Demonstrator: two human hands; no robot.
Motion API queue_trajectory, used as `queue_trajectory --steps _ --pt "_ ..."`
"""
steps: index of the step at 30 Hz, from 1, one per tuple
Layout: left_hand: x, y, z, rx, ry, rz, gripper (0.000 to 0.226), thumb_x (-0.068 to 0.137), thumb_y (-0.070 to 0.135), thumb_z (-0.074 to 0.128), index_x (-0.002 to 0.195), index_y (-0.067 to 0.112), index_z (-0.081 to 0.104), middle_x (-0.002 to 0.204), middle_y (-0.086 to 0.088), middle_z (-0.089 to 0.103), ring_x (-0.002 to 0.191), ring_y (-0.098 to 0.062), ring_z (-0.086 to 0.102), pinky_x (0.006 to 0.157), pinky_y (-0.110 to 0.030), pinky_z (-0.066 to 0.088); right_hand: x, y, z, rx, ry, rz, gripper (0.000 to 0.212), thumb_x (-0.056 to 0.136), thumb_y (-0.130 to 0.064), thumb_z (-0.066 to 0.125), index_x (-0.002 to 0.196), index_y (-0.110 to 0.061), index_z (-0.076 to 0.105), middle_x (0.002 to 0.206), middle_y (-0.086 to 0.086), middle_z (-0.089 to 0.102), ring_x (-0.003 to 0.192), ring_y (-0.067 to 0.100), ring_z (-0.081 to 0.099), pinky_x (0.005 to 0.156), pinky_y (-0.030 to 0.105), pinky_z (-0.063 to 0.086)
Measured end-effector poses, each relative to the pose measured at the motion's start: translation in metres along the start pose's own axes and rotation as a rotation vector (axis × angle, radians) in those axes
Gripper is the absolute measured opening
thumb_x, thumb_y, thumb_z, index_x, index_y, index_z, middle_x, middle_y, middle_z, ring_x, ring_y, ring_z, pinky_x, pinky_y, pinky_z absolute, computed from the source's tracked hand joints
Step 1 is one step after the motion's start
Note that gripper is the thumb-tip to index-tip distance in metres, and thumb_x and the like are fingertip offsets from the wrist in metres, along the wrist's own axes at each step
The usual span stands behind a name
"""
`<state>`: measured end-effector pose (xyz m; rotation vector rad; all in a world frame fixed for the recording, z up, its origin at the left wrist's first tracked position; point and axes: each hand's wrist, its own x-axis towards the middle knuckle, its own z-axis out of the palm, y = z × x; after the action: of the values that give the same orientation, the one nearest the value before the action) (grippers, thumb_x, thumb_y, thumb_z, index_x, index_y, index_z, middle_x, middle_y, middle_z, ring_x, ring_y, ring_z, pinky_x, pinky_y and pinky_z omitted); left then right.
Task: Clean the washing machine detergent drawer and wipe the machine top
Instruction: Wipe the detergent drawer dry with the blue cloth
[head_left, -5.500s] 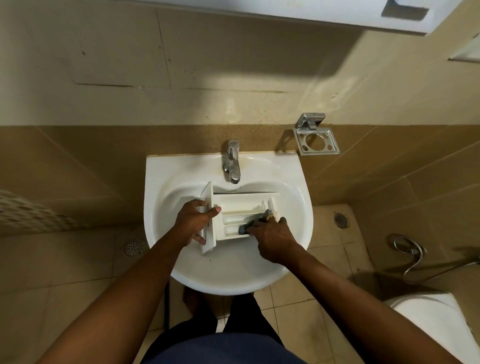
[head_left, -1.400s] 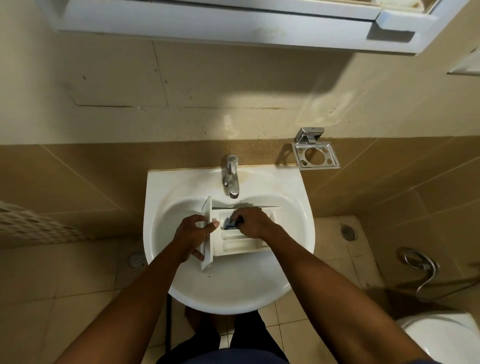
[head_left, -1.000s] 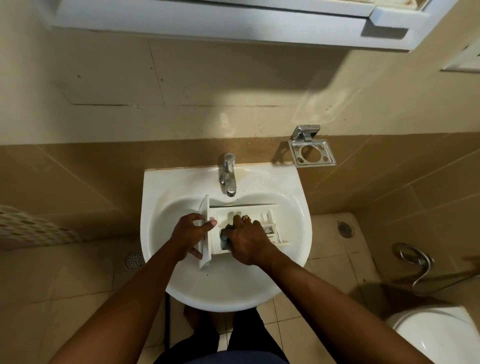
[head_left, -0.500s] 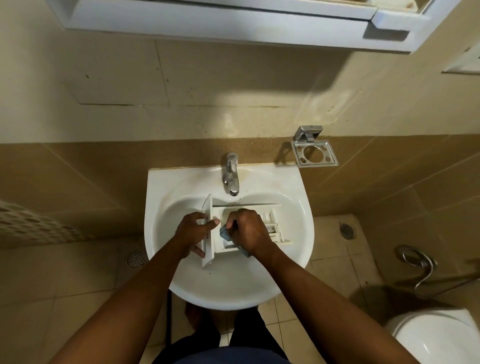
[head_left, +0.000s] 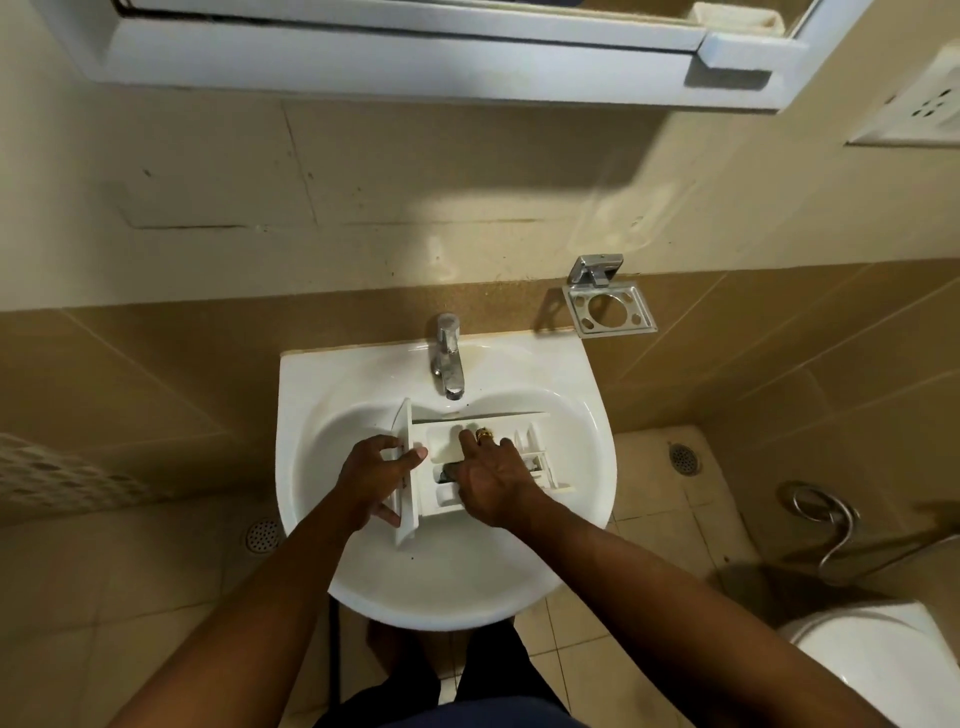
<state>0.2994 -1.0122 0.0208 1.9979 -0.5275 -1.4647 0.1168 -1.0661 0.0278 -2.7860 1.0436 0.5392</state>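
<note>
I see the white sink (head_left: 311, 374) cradling the detergent drawer (head_left: 441, 441). My left hand (head_left: 376, 475) clamps the drawer's end; just right of that hold, my right hand (head_left: 496, 480) presses flat-fingered on a dark pad (head_left: 445, 473) inside a compartment.

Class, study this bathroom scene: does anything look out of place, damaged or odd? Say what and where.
A washing machine's detergent drawer lies in the sink, gripped by the left hand: unusual there, though it suits cleaning. A crack-like line marks the wall upper left.

bathroom | washbasin (head_left: 311, 415) | tap (head_left: 448, 358) | toilet (head_left: 883, 660) | tiled floor (head_left: 130, 597)
</note>
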Motion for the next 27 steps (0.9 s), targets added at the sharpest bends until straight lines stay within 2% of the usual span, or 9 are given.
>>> queue_trajectory --steps 4,7,11,13,17,19,23,25,27 --pt "-0.001 -0.002 -0.002 -0.032 -0.024 0.000 0.067 0.081 0.042 0.085 0.136 0.019 0.056 0.116 -0.013 0.064 0.097 -0.028 0.066 0.050 -0.058 0.059 -0.012 0.045 0.014 0.079 -0.058 0.066 0.041 0.102 -0.035 0.047 0.141 -0.036 0.056 0.158 0.021 0.030 0.139 0.042 0.039 0.103 0.046 0.042" --pt "-0.001 -0.003 -0.003 -0.039 -0.017 -0.001 0.068 0.079 0.044 0.085 0.135 0.020 0.056 0.119 -0.011 0.063 0.099 -0.029 0.067 0.050 -0.059 0.059 -0.024 0.060 0.023 0.179 0.053 0.051 0.037 0.095 -0.029 0.058 0.130 -0.039 0.065 0.134 0.016 0.048 0.112 0.040 0.057 0.080 0.047 0.055" --pt "-0.001 -0.003 -0.004 -0.040 -0.021 0.000 0.065 0.081 0.044 0.084 0.135 0.020 0.057 0.121 -0.011 0.062 0.100 -0.030 0.066 0.051 -0.059 0.059 -0.027 0.023 0.019 0.455 0.256 0.166 0.022 0.091 -0.028 0.057 0.107 -0.022 0.072 0.104 0.009 0.052 0.081 0.033 0.060 0.072 0.043 0.056" --pt "-0.001 -0.003 -0.005 -0.047 -0.021 -0.010 0.063 0.081 0.043 0.084 0.133 0.020 0.057 0.117 -0.012 0.064 0.099 -0.030 0.066 0.051 -0.059 0.059 -0.024 0.000 0.015 0.601 0.329 0.112 0.018 0.090 -0.030 0.056 0.098 -0.020 0.069 0.094 0.003 0.050 0.073 0.029 0.059 0.069 0.036 0.052" --pt "0.000 -0.001 -0.002 -0.018 -0.022 -0.009 0.065 0.078 0.045 0.086 0.131 0.022 0.058 0.117 -0.013 0.066 0.100 -0.033 0.068 0.051 -0.061 0.058 -0.020 -0.032 0.008 0.704 0.265 -0.088 0.014 0.086 -0.018 0.062 0.099 -0.018 0.068 0.102 0.003 0.058 0.088 0.020 0.060 0.077 0.025 0.046" --pt "0.000 -0.001 -0.003 -0.023 -0.029 -0.016 0.064 0.077 0.046 0.086 0.130 0.022 0.058 0.118 -0.014 0.066 0.101 -0.033 0.068 0.053 -0.062 0.059 -0.015 -0.032 0.009 0.784 0.297 -0.021 0.021 0.084 -0.018 0.065 0.105 -0.018 0.067 0.106 0.003 0.062 0.095 0.018 0.060 0.082 0.027 0.048" --pt "-0.001 0.000 -0.002 -0.020 -0.039 -0.017 0.067 0.080 0.046 0.084 0.135 0.020 0.056 0.120 -0.015 0.063 0.101 -0.031 0.066 0.055 -0.062 0.059 -0.015 -0.035 0.015 0.886 0.288 0.145 0.053 0.090 -0.017 0.067 0.142 -0.019 0.055 0.124 0.010 0.057 0.114 0.025 0.055 0.096 0.033 0.051" --pt "0.000 -0.001 -0.002 -0.027 -0.032 -0.016 0.067 0.079 0.046 0.084 0.134 0.019 0.057 0.120 -0.015 0.064 0.101 -0.031 0.066 0.054 -0.062 0.059 -0.018 -0.040 0.018 0.837 0.260 0.106 0.052 0.093 -0.016 0.066 0.144 -0.019 0.055 0.129 0.012 0.054 0.117 0.030 0.055 0.098 0.036 0.052" --pt "0.001 -0.001 -0.003 -0.033 -0.032 -0.015 0.066 0.079 0.045 0.085 0.133 0.019 0.057 0.120 -0.015 0.064 0.100 -0.032 0.066 0.053 -0.063 0.058 -0.025 -0.036 0.021 0.812 0.311 0.004 0.044 0.090 -0.013 0.066 0.134 -0.014 0.065 0.127 0.013 0.058 0.117 0.029 0.057 0.098 0.033 0.051"
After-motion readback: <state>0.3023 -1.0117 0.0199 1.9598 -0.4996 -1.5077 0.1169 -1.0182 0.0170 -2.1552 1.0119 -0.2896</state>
